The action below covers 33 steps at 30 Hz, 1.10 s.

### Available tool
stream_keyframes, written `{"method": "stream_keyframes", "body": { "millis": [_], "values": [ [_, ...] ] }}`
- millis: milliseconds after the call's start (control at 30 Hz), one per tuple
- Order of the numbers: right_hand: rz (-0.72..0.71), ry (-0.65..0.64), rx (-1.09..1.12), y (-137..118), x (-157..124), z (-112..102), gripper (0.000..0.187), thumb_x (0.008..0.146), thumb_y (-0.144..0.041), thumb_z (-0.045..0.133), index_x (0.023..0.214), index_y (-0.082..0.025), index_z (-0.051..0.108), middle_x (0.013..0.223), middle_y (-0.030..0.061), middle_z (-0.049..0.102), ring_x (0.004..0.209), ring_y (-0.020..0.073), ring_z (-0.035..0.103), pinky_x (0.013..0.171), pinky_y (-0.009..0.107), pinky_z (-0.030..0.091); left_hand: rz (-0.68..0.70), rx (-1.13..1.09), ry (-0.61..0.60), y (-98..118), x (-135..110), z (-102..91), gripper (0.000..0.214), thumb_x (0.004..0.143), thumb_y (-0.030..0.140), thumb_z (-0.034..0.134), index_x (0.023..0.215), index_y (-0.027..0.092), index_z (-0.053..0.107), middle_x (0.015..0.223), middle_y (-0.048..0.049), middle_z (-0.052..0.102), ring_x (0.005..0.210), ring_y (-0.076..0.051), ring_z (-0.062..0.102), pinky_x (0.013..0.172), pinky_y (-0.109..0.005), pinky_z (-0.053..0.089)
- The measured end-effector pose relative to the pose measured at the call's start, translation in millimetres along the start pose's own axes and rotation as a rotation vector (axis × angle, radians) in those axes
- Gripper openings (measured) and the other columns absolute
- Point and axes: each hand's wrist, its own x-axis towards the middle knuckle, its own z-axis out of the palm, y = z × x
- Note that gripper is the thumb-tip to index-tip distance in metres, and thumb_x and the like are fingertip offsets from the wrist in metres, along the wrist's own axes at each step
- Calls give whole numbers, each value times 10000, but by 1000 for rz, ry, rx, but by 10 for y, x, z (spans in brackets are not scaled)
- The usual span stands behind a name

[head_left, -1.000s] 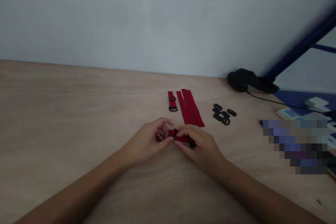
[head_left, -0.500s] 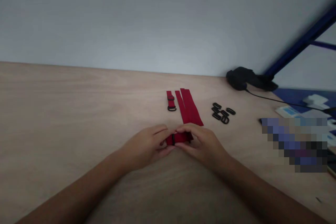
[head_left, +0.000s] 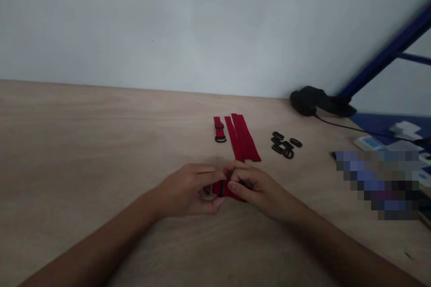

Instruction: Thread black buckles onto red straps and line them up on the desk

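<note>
Crosswise between both hands, a short red webbing strap runs roughly left to right, its black slider nearer the left hand than the right hand; fingers of both clamp it. Farther along the desk lie red strips, a buckled strap and black rings.

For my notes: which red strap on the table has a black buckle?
The leftmost short strap: a black buckle sits at its near end; the longer strips beside it have none.
</note>
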Motion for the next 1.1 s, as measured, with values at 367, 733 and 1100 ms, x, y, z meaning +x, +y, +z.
{"method": "stream_keyframes", "body": {
  "millis": [367,733,1100],
  "values": [
    [39,-80,159,-14,-18,-35,295,941,-314,505,683,-171,510,992,50,527,877,143,554,784,275,442,77,-55,74,10,-9,-44,238,787,186,627,1021,143,631,747,-24,627,615,-106,561,566,-193,452],
    [-29,36,-75,28,5,-50,261,947,-251,479,693,-191,487,946,43,558,879,151,570,803,290,466,-37,-16,63,57,27,-57,274,824,238,634,1087,163,618,985,-78,637,908,-171,599,801,-275,499],
    [-128,250,-469,-31,-61,152,104,839,-263,664,848,-190,589,870,58,639,809,188,597,715,302,476,-461,-13,67,-2,65,89,277,803,274,668,1046,156,610,903,-55,697,734,-181,636,681,-299,504]
  ]
}}
